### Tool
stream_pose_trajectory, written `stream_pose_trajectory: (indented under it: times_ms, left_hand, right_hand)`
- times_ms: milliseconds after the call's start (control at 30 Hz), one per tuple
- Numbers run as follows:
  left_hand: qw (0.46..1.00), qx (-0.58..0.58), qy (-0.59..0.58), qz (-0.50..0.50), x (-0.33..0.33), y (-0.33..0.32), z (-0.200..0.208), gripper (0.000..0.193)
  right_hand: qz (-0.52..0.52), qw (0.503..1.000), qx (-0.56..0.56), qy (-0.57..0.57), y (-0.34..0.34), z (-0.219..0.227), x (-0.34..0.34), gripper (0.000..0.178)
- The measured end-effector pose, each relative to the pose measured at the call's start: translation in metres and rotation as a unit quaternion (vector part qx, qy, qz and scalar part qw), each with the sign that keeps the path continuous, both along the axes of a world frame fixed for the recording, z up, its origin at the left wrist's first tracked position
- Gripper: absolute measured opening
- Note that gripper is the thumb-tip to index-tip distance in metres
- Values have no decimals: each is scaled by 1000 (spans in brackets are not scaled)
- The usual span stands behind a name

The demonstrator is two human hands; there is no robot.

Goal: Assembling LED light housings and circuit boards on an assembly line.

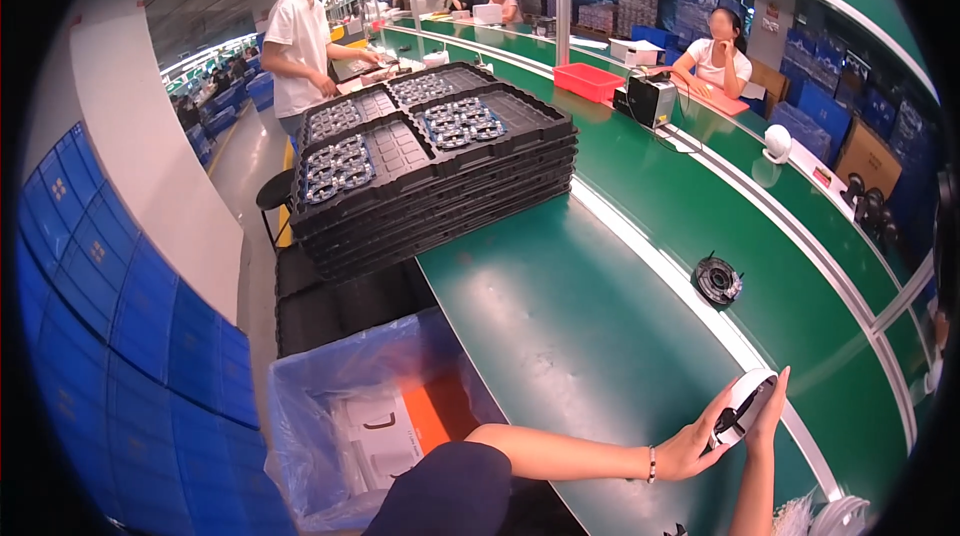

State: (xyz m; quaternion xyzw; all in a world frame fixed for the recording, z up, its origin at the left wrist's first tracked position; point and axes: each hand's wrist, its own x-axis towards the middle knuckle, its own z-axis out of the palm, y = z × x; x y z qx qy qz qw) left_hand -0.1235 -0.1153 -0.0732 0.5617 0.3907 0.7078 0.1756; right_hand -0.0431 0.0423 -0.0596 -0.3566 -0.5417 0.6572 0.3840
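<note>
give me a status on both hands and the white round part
Left hand and right hand holding white round part, one each side. Part tilted, black pieces inside. Black round component ahead, apart from hands.

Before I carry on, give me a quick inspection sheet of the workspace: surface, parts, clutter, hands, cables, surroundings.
Surface: green table, edged by a white rail.
Job's things: white casing held above the table; black round part lying beyond the rail.
Clutter: stacked black trays, the top one holding small parts; plastic-lined bin with packaging inside.
Hands: left hand and right hand both on the casing.
Cables: thin dark cable near the black machine.
Surroundings: blue crates left; standing co-worker; seated co-worker across.
</note>
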Motion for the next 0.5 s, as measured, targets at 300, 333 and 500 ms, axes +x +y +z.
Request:
stream_pose_trajectory:
  times_ms: [300,333,500]
  left_hand:
    - [999,-39,-14,25,7,-9,17,77]
    - [995,-77,-66,-1,14,-11,22,74]
    - [824,-355,-355,-262,20,-21,50,70]
  right_hand:
    - [195,980,40,23,-28,31,68,60]
    - [186,981,50,13,-37,35,81,60]
    - [177,976,52,-117,-84,67,119,52]
